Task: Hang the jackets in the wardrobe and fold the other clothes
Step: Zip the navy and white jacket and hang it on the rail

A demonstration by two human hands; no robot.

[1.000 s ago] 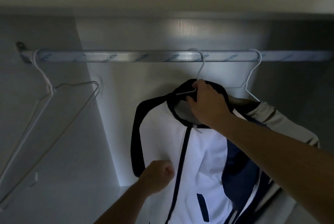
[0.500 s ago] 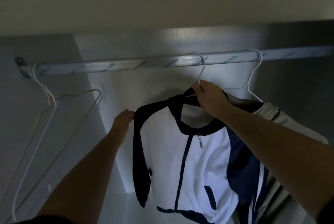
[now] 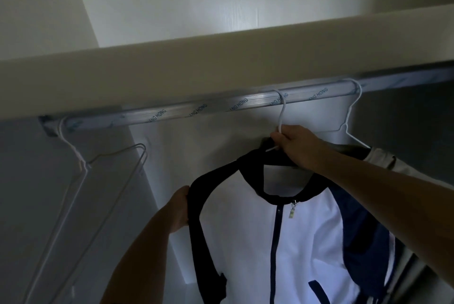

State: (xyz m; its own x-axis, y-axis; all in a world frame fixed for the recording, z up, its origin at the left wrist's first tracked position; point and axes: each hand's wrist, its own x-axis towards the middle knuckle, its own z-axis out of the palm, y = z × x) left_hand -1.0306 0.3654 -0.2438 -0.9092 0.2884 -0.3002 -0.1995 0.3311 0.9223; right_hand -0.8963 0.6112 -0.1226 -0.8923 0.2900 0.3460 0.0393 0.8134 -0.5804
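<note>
Climbing from low on the jacket front a second ago, the left hand [image 3: 180, 208] is now up at the dark shoulder of the white-and-navy jacket [image 3: 302, 242], lower centre of frame. It is closed round the shoulder edge and holds the fabric. The right hand [image 3: 298, 147] has the same job as before: fingers [image 3: 278, 134] pinch the neck of the white hanger [image 3: 282, 112] just under the hook, right of centre. The hook sits over the rail [image 3: 196, 110], as in both earlier shots. The view has tilted up, so the shelf edge [image 3: 221, 63] now crosses the upper frame.

Meaning, as a judgement: the jacket is effectively hung. What's left looks like squaring the shoulder on the hanger, then letting go.

Pose: the left forearm rises from the bottom edge, with the hand turned in toward the jacket. The right forearm enters from the right edge and stretches up and left, covering the right side of the collar.

A beige jacket [image 3: 383, 157] hangs just right of it on a second hanger [image 3: 350, 112], partly behind the right arm. Empty wire hangers [image 3: 84, 166] hang at the left end of the rail.
</note>
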